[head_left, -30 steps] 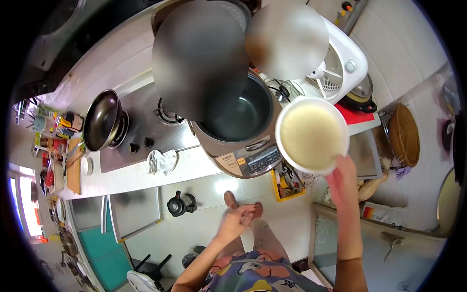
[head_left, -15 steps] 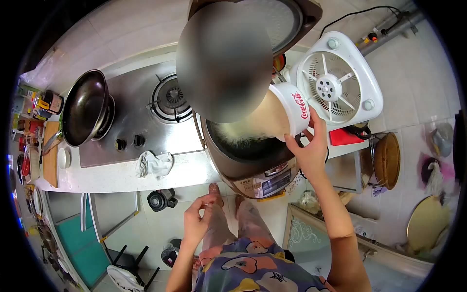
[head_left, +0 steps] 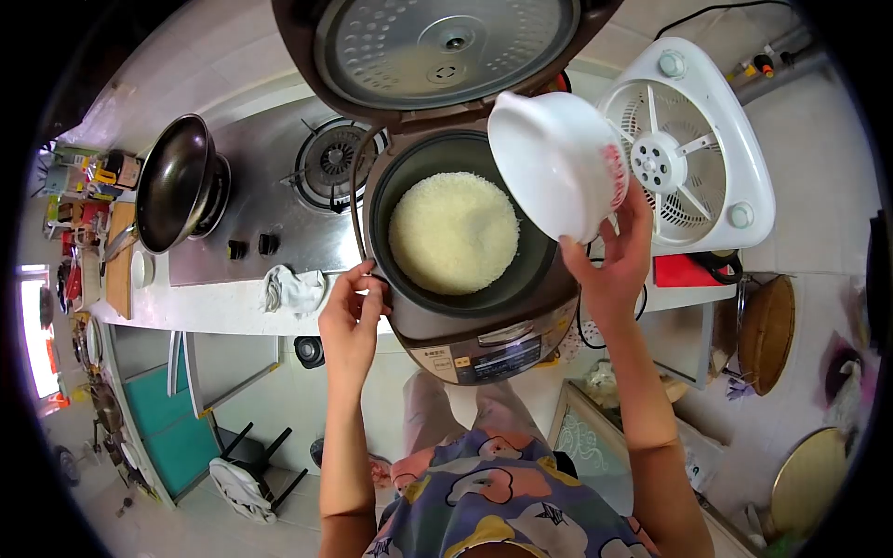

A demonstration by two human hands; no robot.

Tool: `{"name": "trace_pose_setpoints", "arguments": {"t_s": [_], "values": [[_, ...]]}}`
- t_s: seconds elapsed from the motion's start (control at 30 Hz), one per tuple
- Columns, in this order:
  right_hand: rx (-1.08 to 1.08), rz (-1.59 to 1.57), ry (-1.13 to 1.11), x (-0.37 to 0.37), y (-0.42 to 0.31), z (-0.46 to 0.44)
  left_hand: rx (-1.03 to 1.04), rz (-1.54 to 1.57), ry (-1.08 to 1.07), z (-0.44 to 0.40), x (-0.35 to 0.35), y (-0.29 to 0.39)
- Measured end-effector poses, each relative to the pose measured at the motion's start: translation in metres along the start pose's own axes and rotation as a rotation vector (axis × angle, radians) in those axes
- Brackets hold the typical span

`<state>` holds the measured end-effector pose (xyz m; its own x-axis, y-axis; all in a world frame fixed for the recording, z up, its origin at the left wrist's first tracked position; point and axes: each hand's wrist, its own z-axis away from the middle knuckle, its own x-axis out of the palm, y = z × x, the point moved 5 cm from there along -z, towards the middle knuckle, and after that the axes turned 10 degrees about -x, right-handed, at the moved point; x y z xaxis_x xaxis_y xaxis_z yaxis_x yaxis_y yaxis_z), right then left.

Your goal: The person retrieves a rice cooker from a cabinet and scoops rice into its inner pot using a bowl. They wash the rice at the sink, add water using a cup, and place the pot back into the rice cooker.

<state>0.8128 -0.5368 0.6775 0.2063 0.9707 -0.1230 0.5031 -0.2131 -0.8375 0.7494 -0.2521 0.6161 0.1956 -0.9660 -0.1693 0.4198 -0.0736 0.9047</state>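
Observation:
The brown rice cooker [head_left: 488, 358] stands on the counter with its lid [head_left: 437, 56] raised. White uncooked rice [head_left: 454, 232] lies heaped in the dark inner pot [head_left: 409, 167]. My right hand [head_left: 614, 265] grips a white bowl [head_left: 549, 163] with red lettering, tilted over the pot's right rim; its visible inside is bare. My left hand [head_left: 352, 316] is at the cooker's left edge, fingers curled against its side by the carrying handle [head_left: 358, 200].
Left of the cooker is a gas hob [head_left: 246, 200] carrying a dark wok [head_left: 175, 186]. A white cloth [head_left: 294, 290] lies at the counter's front edge. To the right stands a white fan [head_left: 684, 149], with a red item [head_left: 684, 271] below it. A chair [head_left: 251, 479] stands on the floor.
Rice was pouring from the tilted bowl; now it lies in the pot and the bowl has turned, showing its inside. My left hand has risen from below to the cooker's left edge.

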Motion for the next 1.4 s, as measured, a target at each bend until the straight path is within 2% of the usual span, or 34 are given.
{"name": "trace_pose_setpoints", "arguments": {"t_s": [0.13, 0.17, 0.27, 0.37, 0.5, 0.77, 0.87, 0.9, 1.0, 1.03, 1.13, 1.27, 1.3, 1.4], "values": [[0.389, -0.38, 0.133, -0.012, 0.025, 0.001, 0.002, -0.231, 0.115, -0.007, 0.003, 0.009], [0.402, -0.352, 0.072, -0.015, 0.028, 0.001, 0.011, -0.301, 0.14, -0.007, 0.005, 0.013], [0.689, -0.624, 0.153, -0.018, 0.037, 0.005, -0.022, -0.401, 0.225, -0.009, 0.009, 0.026], [0.749, -0.601, 0.208, -0.019, 0.053, 0.015, -0.113, -0.589, 0.274, -0.017, 0.012, 0.036], [0.738, -0.648, 0.186, -0.011, 0.067, 0.019, 0.066, -1.0, 0.385, -0.029, 0.022, 0.046], [0.795, -0.691, 0.18, -0.004, 0.073, 0.02, 0.11, -0.954, 0.363, -0.038, 0.018, 0.036], [0.626, -0.412, -0.11, 0.004, 0.07, 0.023, 0.125, -0.934, 0.346, -0.038, 0.015, 0.035], [0.579, -0.38, -0.121, 0.009, 0.052, 0.017, 0.127, -0.932, 0.341, -0.037, 0.016, 0.035], [0.141, 0.199, -0.198, -0.004, 0.034, 0.004, 0.186, -0.861, 0.424, -0.025, 0.016, 0.041], [0.143, 0.039, -0.103, -0.005, 0.027, 0.001, 0.14, -0.848, 0.437, -0.022, 0.017, 0.042], [-0.157, 0.25, -0.429, 0.009, -0.005, -0.008, 0.354, -0.664, 0.496, -0.014, 0.018, 0.055], [0.162, -0.029, -0.226, -0.004, 0.034, -0.005, 0.157, -0.68, 0.387, -0.023, 0.011, 0.044], [0.298, -0.163, -0.177, -0.008, 0.047, 0.0, 0.165, -0.762, 0.389, -0.024, 0.012, 0.04], [0.532, -0.29, -0.064, -0.016, 0.067, 0.01, 0.151, -0.974, 0.374, -0.028, 0.018, 0.034]]}}
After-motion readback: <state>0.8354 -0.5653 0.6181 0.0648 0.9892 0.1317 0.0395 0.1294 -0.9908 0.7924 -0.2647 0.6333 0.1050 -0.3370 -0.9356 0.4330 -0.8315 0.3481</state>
